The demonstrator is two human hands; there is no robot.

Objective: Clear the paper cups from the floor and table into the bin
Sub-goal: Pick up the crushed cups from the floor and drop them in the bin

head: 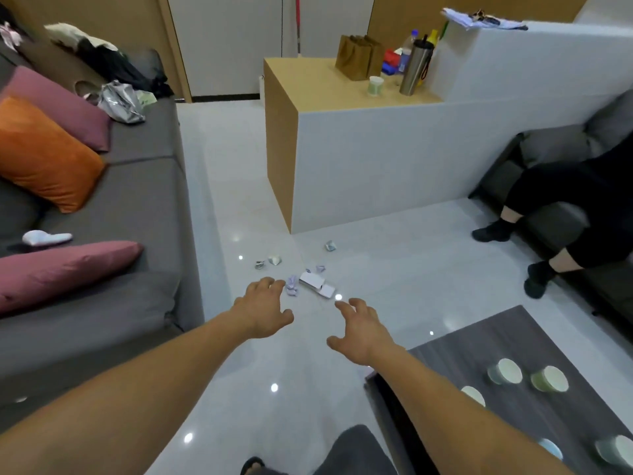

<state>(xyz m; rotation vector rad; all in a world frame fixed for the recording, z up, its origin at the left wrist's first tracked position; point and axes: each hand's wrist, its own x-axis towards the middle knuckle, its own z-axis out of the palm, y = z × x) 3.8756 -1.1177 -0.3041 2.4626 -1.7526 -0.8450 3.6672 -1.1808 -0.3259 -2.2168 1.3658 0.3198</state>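
Paper cups (330,246) lie on open floor (394,269) between sofa (137,200) and counter (376,159).

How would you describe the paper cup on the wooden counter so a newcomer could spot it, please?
Look to the light wooden counter at the back. Between the brown paper bag and the tall steel tumbler stands a small pale green paper cup. It is the shortest item and the only paper cup there.
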